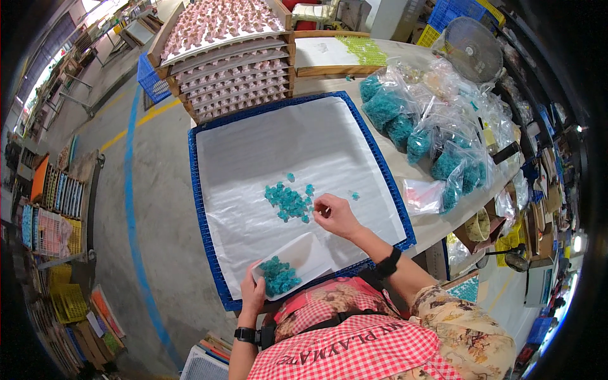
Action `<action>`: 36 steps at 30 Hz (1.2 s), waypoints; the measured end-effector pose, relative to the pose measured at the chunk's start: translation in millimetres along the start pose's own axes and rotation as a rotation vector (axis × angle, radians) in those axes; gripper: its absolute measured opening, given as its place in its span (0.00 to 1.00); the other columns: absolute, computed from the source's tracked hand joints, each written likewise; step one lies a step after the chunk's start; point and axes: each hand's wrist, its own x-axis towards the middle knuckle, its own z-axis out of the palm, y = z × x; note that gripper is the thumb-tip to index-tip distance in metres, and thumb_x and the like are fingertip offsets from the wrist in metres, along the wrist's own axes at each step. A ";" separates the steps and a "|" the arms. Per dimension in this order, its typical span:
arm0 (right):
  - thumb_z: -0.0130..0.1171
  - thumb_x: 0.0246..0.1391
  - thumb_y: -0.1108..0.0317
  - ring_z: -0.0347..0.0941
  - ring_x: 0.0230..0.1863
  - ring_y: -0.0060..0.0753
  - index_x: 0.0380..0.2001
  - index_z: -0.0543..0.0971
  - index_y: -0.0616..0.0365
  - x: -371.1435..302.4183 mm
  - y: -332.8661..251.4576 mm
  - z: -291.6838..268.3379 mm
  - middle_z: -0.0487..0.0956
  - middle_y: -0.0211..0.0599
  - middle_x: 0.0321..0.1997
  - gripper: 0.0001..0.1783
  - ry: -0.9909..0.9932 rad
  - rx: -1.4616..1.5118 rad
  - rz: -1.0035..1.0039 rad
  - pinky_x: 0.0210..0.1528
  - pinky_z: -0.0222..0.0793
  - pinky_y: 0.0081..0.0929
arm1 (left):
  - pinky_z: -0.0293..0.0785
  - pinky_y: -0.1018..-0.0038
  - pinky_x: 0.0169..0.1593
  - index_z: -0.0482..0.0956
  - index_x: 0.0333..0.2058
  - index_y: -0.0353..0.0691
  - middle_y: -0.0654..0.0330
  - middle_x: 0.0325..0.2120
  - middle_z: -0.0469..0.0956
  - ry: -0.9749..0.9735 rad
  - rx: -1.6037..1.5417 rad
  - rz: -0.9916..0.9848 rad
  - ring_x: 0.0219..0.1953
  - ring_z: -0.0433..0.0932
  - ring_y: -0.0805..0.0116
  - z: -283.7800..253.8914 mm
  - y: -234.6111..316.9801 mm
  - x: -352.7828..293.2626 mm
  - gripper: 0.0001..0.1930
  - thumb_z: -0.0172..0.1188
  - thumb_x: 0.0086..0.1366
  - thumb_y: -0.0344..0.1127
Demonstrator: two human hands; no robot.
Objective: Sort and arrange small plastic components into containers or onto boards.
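Note:
My left hand [254, 291] grips the edge of a folded white sheet or shallow white holder [307, 254], tilted near my apron. A heap of small teal pieces [278, 276] lies in it. My right hand [335, 216] is above the white paper, fingers curled into a pinch; whatever is between the fingertips is too small to make out. Just left of those fingers a loose pile of teal pieces [286, 201] is spread on the white paper [253, 142]. The paper lines a large blue-rimmed tray [196, 166]. A few stray teal bits [355, 196] lie right of my right hand.
Clear plastic bags of teal pieces [385, 107] crowd the table's right side, with a fan [473, 49] behind them. Stacked wooden-sided trays of pink pieces [231, 73] stand beyond the blue tray. A blue crate [152, 79] sits on the floor at far left.

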 end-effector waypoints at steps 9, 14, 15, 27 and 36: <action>0.61 0.47 0.72 0.74 0.38 0.32 0.40 0.77 0.55 28.6 -39.4 9.9 0.78 0.35 0.36 0.14 -0.446 0.062 -0.131 0.38 0.70 0.28 | 0.71 0.69 0.47 0.70 0.52 0.38 0.48 0.37 0.78 -0.020 -0.008 -0.027 0.40 0.78 0.59 -1.6 2.7 1.1 0.23 0.46 0.56 0.32; 0.59 0.42 0.77 0.69 0.51 0.44 0.39 0.77 0.54 64.0 41.1 13.9 0.76 0.36 0.45 0.16 -0.057 -0.504 -0.275 0.54 0.67 0.37 | 0.71 0.69 0.47 0.70 0.52 0.38 0.48 0.38 0.78 -0.015 -0.012 -0.024 0.41 0.78 0.57 0.2 3.1 1.8 0.23 0.45 0.56 0.32; 0.59 0.42 0.77 0.69 0.51 0.44 0.39 0.77 0.54 64.9 52.8 13.6 0.76 0.36 0.45 0.16 -0.059 -0.505 -0.280 0.54 0.67 0.37 | 0.71 0.69 0.47 0.70 0.52 0.38 0.48 0.38 0.78 -0.013 -0.010 0.005 0.41 0.78 0.56 0.1 0.2 1.5 0.23 0.45 0.56 0.32; 0.65 0.46 0.75 0.76 0.38 0.29 0.37 0.81 0.56 36.0 5.0 -0.7 0.80 0.34 0.38 0.12 -0.024 0.011 0.059 0.38 0.73 0.26 | 0.71 0.69 0.45 0.71 0.52 0.39 0.48 0.37 0.78 -0.016 -0.029 -0.037 0.39 0.78 0.58 -2.2 5.1 0.4 0.23 0.45 0.55 0.32; 0.64 0.48 0.64 0.74 0.47 0.41 0.46 0.78 0.52 36.6 -18.2 20.0 0.77 0.39 0.48 0.20 -0.312 -0.070 -0.142 0.48 0.71 0.34 | 0.71 0.70 0.46 0.71 0.52 0.38 0.48 0.37 0.78 -0.025 -0.055 -0.030 0.40 0.78 0.60 0.4 -0.6 1.8 0.23 0.46 0.55 0.31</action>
